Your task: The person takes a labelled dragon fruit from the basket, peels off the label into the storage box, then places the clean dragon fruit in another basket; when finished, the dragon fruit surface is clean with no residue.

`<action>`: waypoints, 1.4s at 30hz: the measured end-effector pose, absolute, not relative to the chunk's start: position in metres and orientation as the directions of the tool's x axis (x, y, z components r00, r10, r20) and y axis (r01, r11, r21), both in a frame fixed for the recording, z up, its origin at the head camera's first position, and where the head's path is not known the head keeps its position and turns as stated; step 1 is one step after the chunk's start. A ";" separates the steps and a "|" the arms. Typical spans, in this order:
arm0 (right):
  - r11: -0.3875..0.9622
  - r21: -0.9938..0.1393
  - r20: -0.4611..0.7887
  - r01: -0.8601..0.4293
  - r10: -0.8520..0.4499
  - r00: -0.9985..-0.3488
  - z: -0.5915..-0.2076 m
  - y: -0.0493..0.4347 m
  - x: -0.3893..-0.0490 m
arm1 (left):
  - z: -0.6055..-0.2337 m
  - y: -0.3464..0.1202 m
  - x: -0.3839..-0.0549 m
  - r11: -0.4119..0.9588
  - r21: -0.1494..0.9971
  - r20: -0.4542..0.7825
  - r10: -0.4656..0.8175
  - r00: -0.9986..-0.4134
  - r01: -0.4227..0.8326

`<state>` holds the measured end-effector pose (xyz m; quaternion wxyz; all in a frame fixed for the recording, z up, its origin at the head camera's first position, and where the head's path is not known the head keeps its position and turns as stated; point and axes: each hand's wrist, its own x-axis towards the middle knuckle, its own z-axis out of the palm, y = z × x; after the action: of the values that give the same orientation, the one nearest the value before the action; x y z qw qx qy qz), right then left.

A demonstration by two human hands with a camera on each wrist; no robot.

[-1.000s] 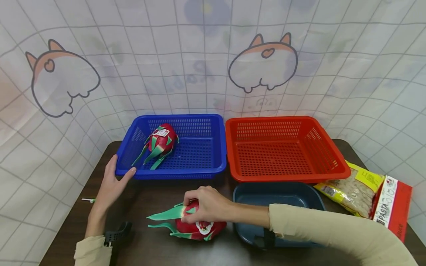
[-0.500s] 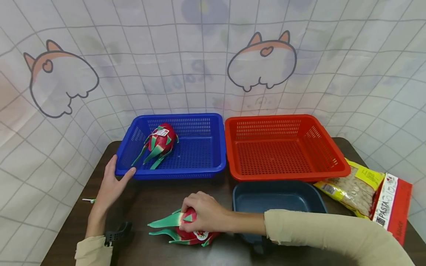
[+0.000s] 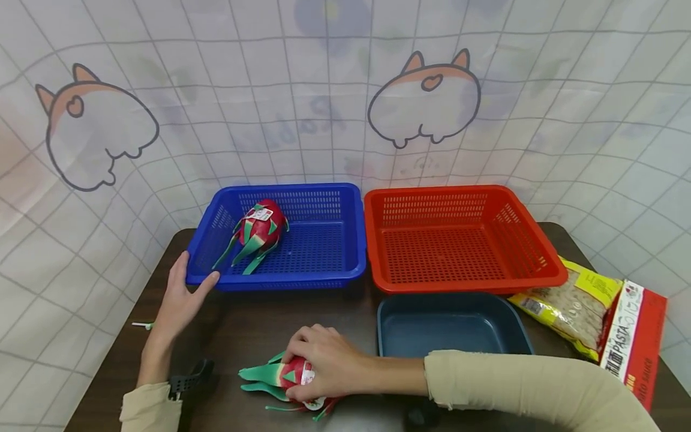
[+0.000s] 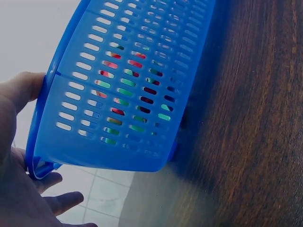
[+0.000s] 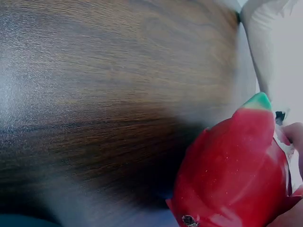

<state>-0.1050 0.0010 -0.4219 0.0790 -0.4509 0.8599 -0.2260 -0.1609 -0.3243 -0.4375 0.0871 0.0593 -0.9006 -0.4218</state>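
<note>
My right hand (image 3: pixel 328 365) grips a dragon fruit (image 3: pixel 290 373) at the front middle of the table, its green leaf tips pointing left. In the right wrist view the red rounded end of that dragon fruit (image 5: pixel 229 175) looms over the wood, with a dark shadow beneath. My palm and fingers cover part of it. On the front left corner of the blue basket (image 3: pixel 286 282), my left hand (image 3: pixel 179 306) holds the rim, thumb at the front and fingers round the side. A second, labelled dragon fruit (image 3: pixel 266 223) lies inside that basket, at its left.
To the right of the blue basket stands a red basket (image 3: pixel 464 285). A dark blue tray (image 3: pixel 448 324) sits in front of it, partly behind my right forearm. A yellow-ended bag (image 3: pixel 572 303) and a red pasta box (image 3: pixel 634 342) lie at the right edge.
My right hand has moved toward me with the dragon fruit, which has turned slightly. More of the dark blue tray shows behind the arm. The left hand stays at the basket corner.
</note>
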 end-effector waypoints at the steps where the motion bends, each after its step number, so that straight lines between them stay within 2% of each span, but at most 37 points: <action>1: 0.490 -0.465 0.060 -0.737 -0.813 -0.579 -0.422 0.002 -0.105 | -0.437 -0.324 -0.161 0.638 0.769 0.105 -0.179 -0.978 -0.034; 6: 0.461 -0.477 0.077 -0.749 -0.827 -0.558 -0.425 0.004 -0.106 | -0.437 -0.322 -0.159 0.668 0.744 0.151 -0.186 -0.971 -0.013; 12: 0.427 -0.532 0.068 -0.732 -0.840 -0.539 -0.427 0.006 -0.109 | -0.427 -0.310 -0.155 0.745 0.653 0.389 -0.175 -0.905 0.137; 15: 0.410 -0.578 0.066 -0.706 -0.838 -0.541 -0.429 0.008 -0.107 | -0.419 -0.298 -0.148 0.742 0.620 0.488 -0.108 -0.866 0.256; 18: 0.384 -0.571 0.106 -0.726 -0.842 -0.529 -0.430 0.015 -0.101 | -0.412 -0.284 -0.138 0.708 0.594 0.516 0.029 -0.856 0.382; 23: 0.319 -0.530 0.250 -0.786 -0.827 -0.504 -0.427 0.033 -0.089 | -0.406 -0.264 -0.117 0.596 0.603 0.385 0.365 -0.848 0.530; 27: 0.302 -0.552 0.356 -0.777 -0.758 -0.547 -0.427 0.044 -0.084 | -0.411 -0.250 -0.110 0.549 0.631 0.207 0.561 -0.802 0.548; 31: 0.282 -0.584 0.425 -0.761 -0.693 -0.583 -0.430 0.048 -0.084 | -0.424 -0.239 -0.108 0.478 0.714 0.068 0.679 -0.731 0.511; 33: 0.253 -0.570 0.467 -0.782 -0.683 -0.561 -0.430 0.049 -0.086 | -0.428 -0.234 -0.108 0.438 0.762 0.016 0.725 -0.689 0.478; 36: 0.210 -0.518 0.514 -0.830 -0.699 -0.497 -0.431 0.048 -0.088 | -0.430 -0.226 -0.105 0.395 0.834 -0.072 0.770 -0.634 0.385; 39: 0.197 -0.460 0.524 -0.866 -0.727 -0.444 -0.431 0.047 -0.088 | -0.432 -0.220 -0.101 0.387 0.861 -0.128 0.792 -0.597 0.329; 42: 0.208 -0.390 0.540 -0.897 -0.737 -0.406 -0.431 0.045 -0.087 | -0.436 -0.216 -0.099 0.379 0.864 -0.136 0.811 -0.570 0.333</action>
<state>-0.0869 0.0447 -0.4307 -0.1188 -0.5318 0.7681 -0.3363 -0.0991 -0.2156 -0.4357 -0.2844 -0.3664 -0.7801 -0.4200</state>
